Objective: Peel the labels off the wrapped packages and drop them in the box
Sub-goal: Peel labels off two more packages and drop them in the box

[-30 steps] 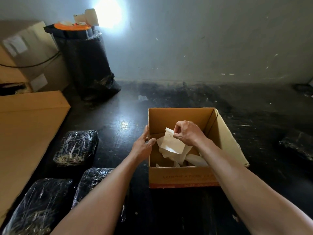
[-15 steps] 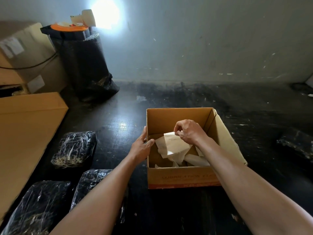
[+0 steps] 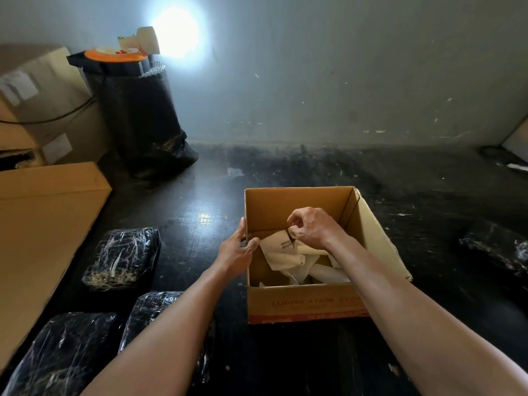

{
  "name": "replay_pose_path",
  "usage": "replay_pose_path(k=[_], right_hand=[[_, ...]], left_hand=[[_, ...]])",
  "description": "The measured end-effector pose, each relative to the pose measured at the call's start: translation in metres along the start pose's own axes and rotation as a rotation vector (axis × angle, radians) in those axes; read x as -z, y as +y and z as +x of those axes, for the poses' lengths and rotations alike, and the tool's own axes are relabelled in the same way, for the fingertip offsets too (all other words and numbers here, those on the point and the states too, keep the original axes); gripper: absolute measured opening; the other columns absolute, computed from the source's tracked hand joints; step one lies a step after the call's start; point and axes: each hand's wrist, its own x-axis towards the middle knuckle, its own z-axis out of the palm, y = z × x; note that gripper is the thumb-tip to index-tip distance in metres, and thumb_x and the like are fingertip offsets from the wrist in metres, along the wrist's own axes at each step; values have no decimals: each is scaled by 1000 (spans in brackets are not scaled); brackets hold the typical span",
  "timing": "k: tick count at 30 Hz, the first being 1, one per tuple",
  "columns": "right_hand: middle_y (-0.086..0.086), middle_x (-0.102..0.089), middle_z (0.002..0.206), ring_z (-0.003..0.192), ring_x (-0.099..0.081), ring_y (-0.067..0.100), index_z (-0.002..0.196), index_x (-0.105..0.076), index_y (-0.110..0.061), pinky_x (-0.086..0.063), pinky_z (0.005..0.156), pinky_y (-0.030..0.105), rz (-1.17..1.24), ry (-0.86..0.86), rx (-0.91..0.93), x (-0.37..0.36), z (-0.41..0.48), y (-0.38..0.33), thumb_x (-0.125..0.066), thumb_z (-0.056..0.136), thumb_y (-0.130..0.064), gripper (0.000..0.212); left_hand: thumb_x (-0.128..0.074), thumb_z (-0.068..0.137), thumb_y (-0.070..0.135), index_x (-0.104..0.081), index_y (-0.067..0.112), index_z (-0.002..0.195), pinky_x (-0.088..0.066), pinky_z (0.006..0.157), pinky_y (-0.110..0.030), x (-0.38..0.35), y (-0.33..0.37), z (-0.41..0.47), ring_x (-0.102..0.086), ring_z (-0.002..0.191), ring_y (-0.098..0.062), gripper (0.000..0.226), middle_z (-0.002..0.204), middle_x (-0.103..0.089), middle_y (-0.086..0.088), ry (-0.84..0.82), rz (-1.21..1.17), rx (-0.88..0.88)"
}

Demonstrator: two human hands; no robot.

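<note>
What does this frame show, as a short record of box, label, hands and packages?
box: open, papers piled inside
label: topmost on the papers, printed side up
left hand: grips the box's left wall, thumb inside
right hand: above the box, curled fingers at the label's corner; pinch unclear
packages: three, black-wrapped, left of the box

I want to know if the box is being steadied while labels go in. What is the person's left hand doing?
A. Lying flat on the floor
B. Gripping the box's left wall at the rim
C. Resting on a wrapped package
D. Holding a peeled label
B: the left hand grips the left wall of the box at its rim, with the thumb inside and the fingers outside.
</note>
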Motion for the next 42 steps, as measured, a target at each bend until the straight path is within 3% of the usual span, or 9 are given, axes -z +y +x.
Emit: replay_pose_path(k=[4,8,12,16,21,27,39,42], right_hand=[[3,-69,123,109,-67,19,129,-63,-15,-57,89,28,-27,-52,-7,-3,0,-14,-63,98,-29,34],[2,-69,123,107,-68,19,129,-62,-17,-58,90,32,-46,-63,-1,-7,4,-34,-63,97,-34,36],[1,-68,124,107,-68,20,127,-63,-17,-57,88,29,-83,-70,39,-14,12,-65,-63,97,-36,35],[2,-70,120,100,-70,20,123,-65,-15,-60,85,31,-85,-97,90,-26,23,-103,-62,97,-38,35],[7,-65,132,114,-64,27,133,-59,-15,-56,94,39,-144,-165,126,-48,42,-157,-59,97,-46,48],[13,-62,134,118,-60,32,133,-59,-14,-51,94,42,-204,-262,108,-86,65,-227,-58,96,-50,51],[18,-63,127,114,-61,36,126,-58,-5,-52,93,42,-105,-408,-19,-190,107,-312,-63,95,-43,49],[16,-65,120,108,-61,34,117,-58,-8,-52,86,40,-64,-457,-48,-215,113,-317,-66,94,-43,43]], left_hand=[[-49,100,54,-16,24,163,-43,111,-48,11,3,-2,-42,145,-33,78,162,-37,-9,-29,100,-7],[-55,96,58,-36,14,157,-46,111,-46,36,1,-4,-50,139,-30,77,158,-43,-11,32,222,-13],[-68,91,54,-51,12,148,-49,108,-43,74,-12,-8,-57,132,-26,72,149,-54,-11,53,335,-28],[-66,91,58,-57,14,143,-48,108,-43,116,-34,-15,-59,129,-25,68,144,-59,-11,79,492,-43],[-65,88,64,-61,14,138,-48,107,-40,173,-68,-19,-58,128,-26,71,140,-63,-10,115,629,-26],[-65,85,63,-72,19,109,-53,86,-35,242,-113,-23,-66,107,-26,50,111,-71,-5,108,666,18],[-70,86,61,-61,12,136,-53,99,-39,327,-210,9,-63,117,-25,71,128,-67,-10,38,671,95],[-71,84,64,-62,10,130,-53,89,-37,335,-232,19,-63,109,-26,71,119,-68,-9,-6,715,109]])
